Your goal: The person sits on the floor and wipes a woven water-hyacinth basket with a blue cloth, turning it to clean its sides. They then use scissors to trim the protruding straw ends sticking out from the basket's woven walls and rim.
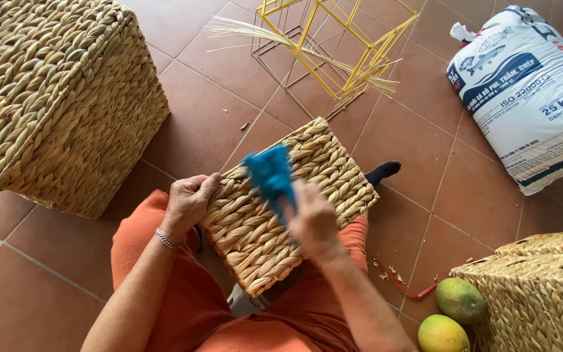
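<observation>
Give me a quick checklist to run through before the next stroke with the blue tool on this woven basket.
1. Left hand grips the woven basket at its left edge: ok.
2. Right hand holds the blue tool: ok.
3. Tool touching the weave: cannot tell, it is motion-blurred.
4. Basket propped on the lap, clear of the tiled floor: ok.
5. Two mangoes lie apart from the arms: ok.
6. Yellow wire frame stands well clear: ok.

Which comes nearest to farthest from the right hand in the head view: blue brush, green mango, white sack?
From the right hand:
1. Blue brush, held in it, over the woven basket.
2. Green mango, lower right on the floor.
3. White sack, upper right.
</observation>
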Motion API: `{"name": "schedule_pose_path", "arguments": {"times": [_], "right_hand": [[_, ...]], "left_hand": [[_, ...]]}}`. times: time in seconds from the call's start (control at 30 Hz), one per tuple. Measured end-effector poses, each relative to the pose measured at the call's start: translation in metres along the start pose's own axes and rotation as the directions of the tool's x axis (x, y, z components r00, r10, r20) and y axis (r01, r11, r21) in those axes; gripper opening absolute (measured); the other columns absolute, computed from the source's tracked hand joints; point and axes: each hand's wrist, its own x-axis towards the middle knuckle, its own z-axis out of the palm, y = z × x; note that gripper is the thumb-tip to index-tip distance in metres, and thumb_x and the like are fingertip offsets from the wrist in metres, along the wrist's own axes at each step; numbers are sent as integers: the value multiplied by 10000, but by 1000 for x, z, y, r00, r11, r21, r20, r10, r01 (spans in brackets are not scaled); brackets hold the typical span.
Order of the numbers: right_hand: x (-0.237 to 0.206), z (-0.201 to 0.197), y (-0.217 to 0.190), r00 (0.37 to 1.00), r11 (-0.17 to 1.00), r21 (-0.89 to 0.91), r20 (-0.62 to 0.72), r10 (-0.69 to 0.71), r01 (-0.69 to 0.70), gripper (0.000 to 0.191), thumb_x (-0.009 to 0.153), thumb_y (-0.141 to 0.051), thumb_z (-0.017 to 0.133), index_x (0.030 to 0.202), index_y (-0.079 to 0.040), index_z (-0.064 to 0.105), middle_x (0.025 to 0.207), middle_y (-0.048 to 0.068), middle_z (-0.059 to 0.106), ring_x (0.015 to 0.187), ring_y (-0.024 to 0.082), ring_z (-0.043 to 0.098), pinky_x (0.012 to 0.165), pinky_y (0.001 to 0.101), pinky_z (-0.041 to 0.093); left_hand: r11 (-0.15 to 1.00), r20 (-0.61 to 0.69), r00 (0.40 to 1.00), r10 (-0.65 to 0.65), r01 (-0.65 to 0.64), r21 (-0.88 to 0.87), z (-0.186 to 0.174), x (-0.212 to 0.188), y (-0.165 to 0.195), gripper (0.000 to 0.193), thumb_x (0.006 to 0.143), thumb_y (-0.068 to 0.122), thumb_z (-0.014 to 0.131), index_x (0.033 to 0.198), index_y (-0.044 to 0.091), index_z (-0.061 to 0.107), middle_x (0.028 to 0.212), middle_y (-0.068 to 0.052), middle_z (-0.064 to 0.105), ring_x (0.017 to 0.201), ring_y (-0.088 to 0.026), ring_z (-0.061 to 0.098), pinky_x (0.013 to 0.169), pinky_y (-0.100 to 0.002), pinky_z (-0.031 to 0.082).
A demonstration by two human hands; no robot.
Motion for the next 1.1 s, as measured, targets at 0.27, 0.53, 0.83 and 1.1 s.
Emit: {"name": "schedule_pose_path", "arguments": {"times": [0.27, 0.53, 0.83, 1.1], "right_hand": [[43, -18, 83, 926, 888, -264, -141, 350, -376, 324, 1023, -321, 660, 1074, -8, 596, 970, 184, 630, 760, 343, 692, 584, 434, 577], [-41, -8, -115, 971, 970, 104, 66, -229, 222, 426, 812, -118, 706, 1176, 56, 571, 897, 163, 580, 747, 298, 622, 577, 393, 538], [19, -17, 36, 995, 975, -198, -11, 100, -100, 297, 971, -307, 689, 1049, -39, 586, 874, 151, 612, 660, 308, 685, 525, 409, 566], [10, -18, 34, 955, 923, -290, -230, 187, -251, 299, 995, -330, 631, 1061, -41, 587, 919, 148, 616, 727, 325, 679, 576, 458, 565]], "left_hand": [[995, -111, 994, 14, -3, 98, 3, 0, -7, 355, 1026, 266, 675, 844, -27, 758, 658, 48, 620, 606, -33, 492, 524, -238, 433], [990, -133, 987, -91, 75, -120, -4, 5, -9, 320, 1016, 257, 677, 840, 0, 753, 659, 64, 609, 565, -26, 474, 471, -236, 376], [998, -71, 996, 47, -50, -37, 3, 7, -10, 289, 1023, 232, 688, 888, -12, 765, 719, 46, 651, 647, -24, 521, 549, -219, 454], [997, -97, 994, 58, -62, -35, 6, -4, -9, 179, 957, 147, 691, 973, -10, 777, 784, 24, 731, 686, -31, 623, 616, -201, 531]]}}
